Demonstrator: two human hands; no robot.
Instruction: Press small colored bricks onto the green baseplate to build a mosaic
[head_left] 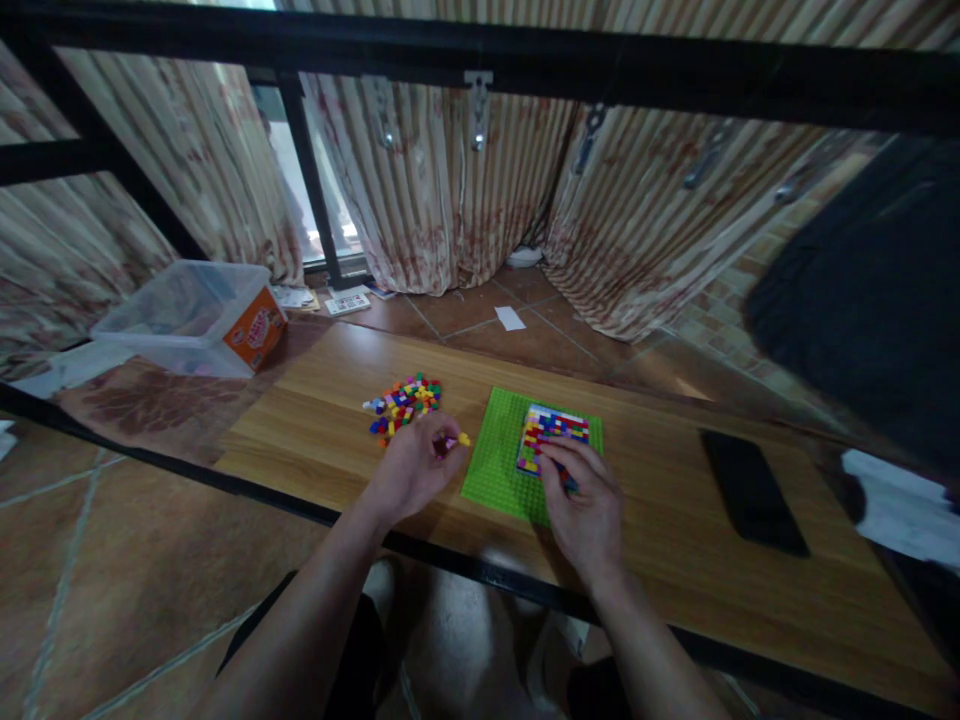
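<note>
A green baseplate lies on the wooden table, with a block of small coloured bricks built on its right part. My right hand rests on the near edge of that block, fingers curled and pressing on a brick. My left hand hovers just left of the plate, fingers pinched round small bricks, one pink and one yellow showing at the fingertips. A loose pile of coloured bricks lies on the table beyond my left hand.
A black phone lies flat on the table's right part. A clear plastic tub with an orange label sits at the far left on a mat. Curtains hang behind; a dark cloth and white paper are at the right.
</note>
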